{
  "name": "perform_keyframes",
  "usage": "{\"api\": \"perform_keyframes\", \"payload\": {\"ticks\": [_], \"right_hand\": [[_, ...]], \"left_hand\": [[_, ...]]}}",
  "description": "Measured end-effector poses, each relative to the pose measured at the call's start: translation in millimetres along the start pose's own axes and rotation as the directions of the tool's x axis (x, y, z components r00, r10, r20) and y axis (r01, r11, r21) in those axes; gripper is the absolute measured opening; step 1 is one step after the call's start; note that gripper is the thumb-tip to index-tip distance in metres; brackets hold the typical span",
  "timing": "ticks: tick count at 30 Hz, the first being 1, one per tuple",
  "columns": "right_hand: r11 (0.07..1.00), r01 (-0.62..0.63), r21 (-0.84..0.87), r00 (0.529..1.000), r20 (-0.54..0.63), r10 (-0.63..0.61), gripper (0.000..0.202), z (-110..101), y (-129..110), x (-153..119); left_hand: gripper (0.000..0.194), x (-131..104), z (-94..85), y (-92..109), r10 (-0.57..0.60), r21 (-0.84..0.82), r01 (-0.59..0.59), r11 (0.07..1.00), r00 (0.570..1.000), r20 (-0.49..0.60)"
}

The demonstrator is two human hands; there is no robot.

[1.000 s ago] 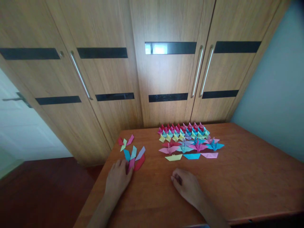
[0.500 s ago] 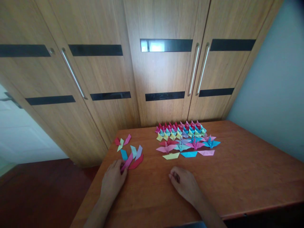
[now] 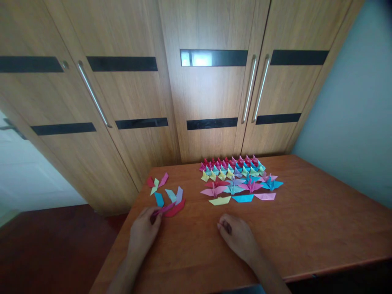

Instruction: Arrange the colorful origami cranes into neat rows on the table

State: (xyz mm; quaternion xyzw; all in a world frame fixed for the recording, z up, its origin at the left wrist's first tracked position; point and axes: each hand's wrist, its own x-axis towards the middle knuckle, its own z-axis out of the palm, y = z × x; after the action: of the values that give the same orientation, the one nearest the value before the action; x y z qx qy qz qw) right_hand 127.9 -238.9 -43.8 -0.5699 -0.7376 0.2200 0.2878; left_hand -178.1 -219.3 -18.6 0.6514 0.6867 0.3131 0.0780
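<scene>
My left hand (image 3: 142,232) pinches a magenta folded paper strip (image 3: 167,208) between thumb and fingers at the left of the table. Beside it lie a red folded paper piece (image 3: 176,209), a blue one (image 3: 159,199), a pale aqua one (image 3: 170,195) and a lavender one (image 3: 179,195). My right hand (image 3: 241,239) rests on the tabletop with curled fingers and nothing visible in them. Beyond it runs a row of a yellow folded piece (image 3: 219,201), a blue folded piece (image 3: 242,198) and a pink folded piece (image 3: 265,196).
Several origami cranes (image 3: 251,186) with spread wings stand behind that row, and tight rows of smaller folded figures (image 3: 229,165) stand farther back. Red, green and pink pieces (image 3: 154,185) lie at the far left. A wooden wardrobe (image 3: 211,90) borders the table's (image 3: 306,220) back edge.
My left hand has tilted the magenta strip, which now shows its thin side. The aqua and lavender pieces have shifted slightly. My right hand has stayed in place.
</scene>
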Motion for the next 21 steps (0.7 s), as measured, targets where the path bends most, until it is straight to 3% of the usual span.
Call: {"api": "perform_keyframes", "payload": {"ticks": [4,9,15,21], "right_hand": [[0.999,0.003,0.034,1.000,-0.002,-0.003,0.014,-0.5,0.8,0.7],[0.990,-0.002,0.138,1.000,-0.011,0.004,0.016,-3.6,-1.1,0.5],[0.948,0.003,0.318,1.000,0.008,-0.005,0.016,-11.0,-9.0,-4.5],[0.886,-0.043,0.461,0.997,-0.037,0.068,0.020,-15.5,-6.0,-5.3]], "left_hand": [[0.029,-2.3,0.8,13.6,-0.120,-0.294,0.144,0.945,0.988,0.097],[0.030,-18.0,12.9,55.0,-0.118,-0.611,0.251,0.751,0.961,0.249],[0.025,-26.9,39.0,95.7,0.017,-0.684,0.278,0.674,0.920,0.391],[0.013,-40.8,60.7,118.5,0.185,-0.638,0.134,0.759,0.894,0.408]]}}
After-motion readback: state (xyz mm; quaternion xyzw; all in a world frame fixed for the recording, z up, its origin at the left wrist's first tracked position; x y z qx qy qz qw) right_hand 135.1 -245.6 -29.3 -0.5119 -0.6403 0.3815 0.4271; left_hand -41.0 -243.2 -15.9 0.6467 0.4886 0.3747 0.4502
